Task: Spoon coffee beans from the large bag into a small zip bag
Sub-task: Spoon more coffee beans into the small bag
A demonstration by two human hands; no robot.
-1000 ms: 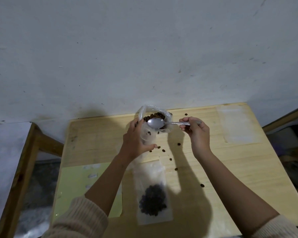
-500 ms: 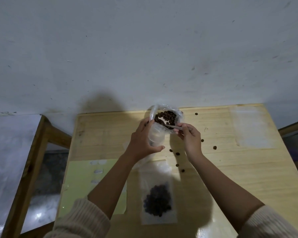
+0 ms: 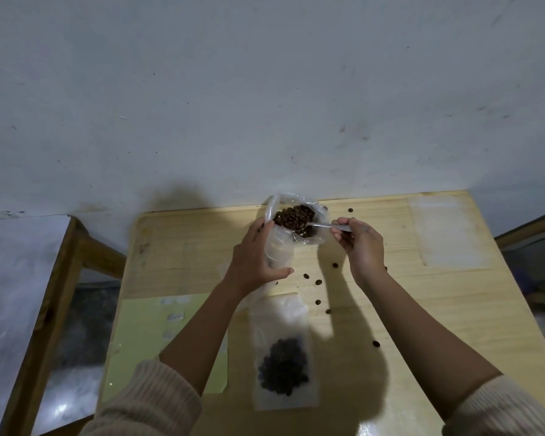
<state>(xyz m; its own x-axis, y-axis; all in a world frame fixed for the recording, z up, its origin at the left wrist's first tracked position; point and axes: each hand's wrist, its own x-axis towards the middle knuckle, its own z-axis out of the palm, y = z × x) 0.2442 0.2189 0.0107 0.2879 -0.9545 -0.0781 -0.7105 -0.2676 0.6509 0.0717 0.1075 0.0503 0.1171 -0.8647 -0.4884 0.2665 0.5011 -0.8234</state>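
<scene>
Nearest me, on the wooden table [image 3: 422,309], I see the small zip bag [image 3: 277,316] lying flat between my forearms, a dark heap of coffee beans [image 3: 283,371] in its lower half. A pale yellow sheet [image 3: 139,335] lies just to its left. Beyond it, loose beans [image 3: 318,282] are scattered over the wood. Farther out, my hands are apart. My left hand [image 3: 250,262] is wrapped around the side of the large clear bag [image 3: 279,250], holding it upright with its mouth open. My right hand [image 3: 364,247] pinches the handle of a metal spoon [image 3: 324,226], whose bowl sits among the bag's beans [image 3: 294,215]. A white wall [image 3: 265,89] rises behind.
</scene>
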